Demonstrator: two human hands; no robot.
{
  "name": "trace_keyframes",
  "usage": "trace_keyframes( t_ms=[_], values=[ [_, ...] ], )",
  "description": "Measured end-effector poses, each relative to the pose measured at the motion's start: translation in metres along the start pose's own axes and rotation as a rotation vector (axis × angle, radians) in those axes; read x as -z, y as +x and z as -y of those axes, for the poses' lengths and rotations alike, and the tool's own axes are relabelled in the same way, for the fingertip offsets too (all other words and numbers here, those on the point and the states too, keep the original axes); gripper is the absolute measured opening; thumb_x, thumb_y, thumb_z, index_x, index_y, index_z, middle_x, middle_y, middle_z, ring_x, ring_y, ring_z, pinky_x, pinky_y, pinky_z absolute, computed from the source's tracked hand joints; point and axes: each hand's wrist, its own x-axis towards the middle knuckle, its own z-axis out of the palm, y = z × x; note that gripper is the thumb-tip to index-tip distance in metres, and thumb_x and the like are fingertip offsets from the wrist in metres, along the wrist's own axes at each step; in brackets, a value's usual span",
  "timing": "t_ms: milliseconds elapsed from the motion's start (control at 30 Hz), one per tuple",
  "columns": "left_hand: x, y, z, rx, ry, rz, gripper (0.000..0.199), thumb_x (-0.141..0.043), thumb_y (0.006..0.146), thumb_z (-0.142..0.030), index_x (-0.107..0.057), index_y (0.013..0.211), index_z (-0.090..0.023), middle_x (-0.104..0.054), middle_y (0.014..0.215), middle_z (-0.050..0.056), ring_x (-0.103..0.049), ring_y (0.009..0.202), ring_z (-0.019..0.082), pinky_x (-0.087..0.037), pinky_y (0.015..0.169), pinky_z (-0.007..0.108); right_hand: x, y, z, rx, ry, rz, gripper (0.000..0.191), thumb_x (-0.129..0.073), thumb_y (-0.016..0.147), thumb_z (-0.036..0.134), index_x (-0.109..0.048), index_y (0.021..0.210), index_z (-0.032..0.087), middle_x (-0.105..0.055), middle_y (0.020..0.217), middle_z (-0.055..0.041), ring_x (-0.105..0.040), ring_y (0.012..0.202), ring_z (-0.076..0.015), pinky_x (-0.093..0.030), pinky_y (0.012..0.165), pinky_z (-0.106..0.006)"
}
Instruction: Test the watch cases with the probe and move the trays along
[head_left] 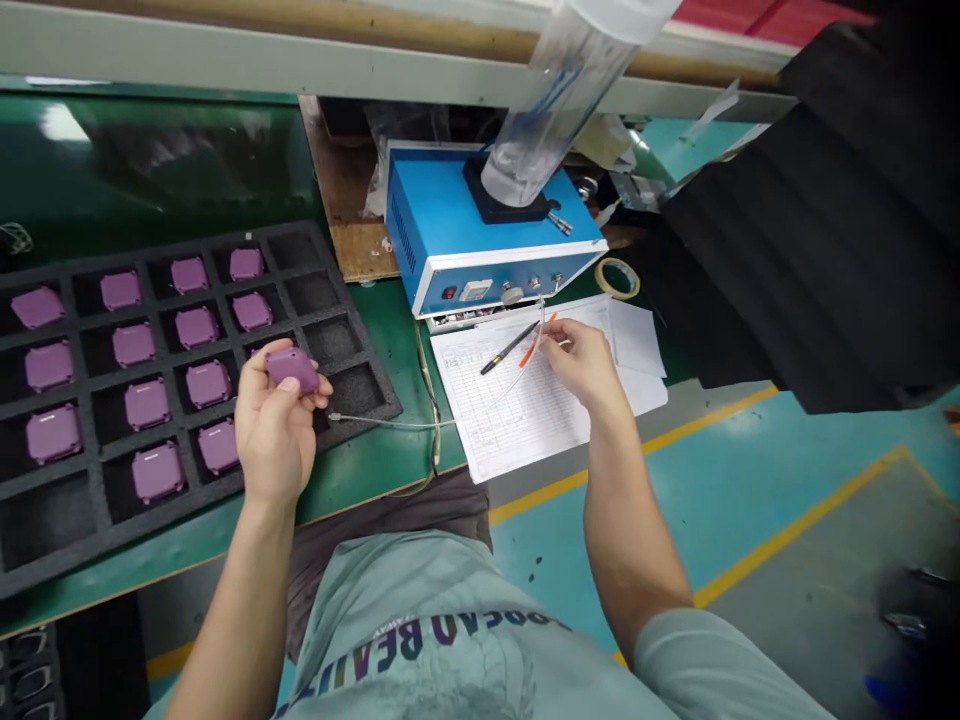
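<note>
The left hand (276, 445) grips a purple plastic housing (292, 371), thumb across its face and fingers behind, raised above the right part of a black foam tray (385, 402). Left of that hand, more purple housings (148, 404) sit one to a pocket in the tray; beyond and to the right of it some pockets are bare. Just right of the left hand, a thin clear tube (397, 425) ends in a small metal tip; the tube runs over the green bench (367, 475) toward the right hand (581, 362).

The right hand hovers over printed sheets (517, 430), fingers bent toward the thumb; whether they close on the tube or an orange stick (529, 352) there is too small to tell. A black pen (511, 348) lies on the sheets left of this hand. Beyond it stands a blue control box (480, 230) bearing a clear cylinder (551, 110), with a tape roll (617, 279) beyond the hand to the right.
</note>
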Motion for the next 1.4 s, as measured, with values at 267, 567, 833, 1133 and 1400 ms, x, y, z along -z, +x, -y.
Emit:
trace_keyframes(
  t_ms=[267,567,833,1133,1400],
  values=[
    [0.004,-0.002,0.005,-0.122,-0.003,-0.164,0.034,-0.080,0.088,-0.032,-0.069,0.121,-0.030,-0.076,0.110,0.004,-0.075,0.094,0.015,-0.060,0.080,0.022,-0.040,-0.088,0.055,-0.118,1.010,0.563,0.043,-0.077,0.082,0.065,-0.065,0.087,0.024,-0.058,0.077,0.0014,-0.043,0.050,-0.0099,-0.035,0.038,-0.022],
    [0.004,-0.014,0.008,-0.069,0.120,-0.116,0.055,-0.083,0.088,-0.045,-0.063,0.137,-0.029,-0.076,0.125,0.008,-0.077,0.113,0.025,-0.064,0.094,0.034,-0.101,-0.120,0.135,0.282,0.912,0.639,0.023,-0.080,0.090,0.045,-0.076,0.095,0.023,-0.065,0.078,0.0009,-0.061,0.058,-0.0109,-0.056,0.051,-0.025],
    [0.004,-0.020,0.006,0.050,0.141,-0.079,0.055,-0.085,0.086,-0.045,-0.067,0.132,-0.020,-0.077,0.128,0.013,-0.076,0.116,0.027,-0.066,0.091,0.037,-0.141,-0.083,0.135,0.489,0.852,0.224,0.024,-0.065,0.102,0.048,-0.059,0.099,0.025,-0.075,0.110,-0.0065,-0.077,0.094,-0.0210,-0.068,0.075,-0.036],
    [0.002,-0.021,0.005,0.085,0.244,0.049,0.045,-0.074,0.096,-0.039,-0.067,0.137,-0.023,-0.073,0.139,0.011,-0.071,0.126,0.027,-0.065,0.098,0.037,-0.150,-0.082,0.116,0.495,0.743,0.106,0.011,-0.067,0.102,0.036,-0.068,0.105,0.026,-0.077,0.100,-0.0056,-0.079,0.088,-0.0211,-0.068,0.083,-0.040],
    [0.002,-0.021,0.002,0.059,0.373,0.137,0.041,-0.067,0.101,-0.029,-0.064,0.141,-0.020,-0.071,0.142,0.010,-0.069,0.130,0.024,-0.063,0.104,0.032,-0.154,-0.079,0.114,0.592,0.833,0.197,0.007,-0.062,0.105,0.027,-0.069,0.105,0.025,-0.077,0.103,-0.0049,-0.079,0.108,-0.0250,-0.068,0.096,-0.046]
  ],
)
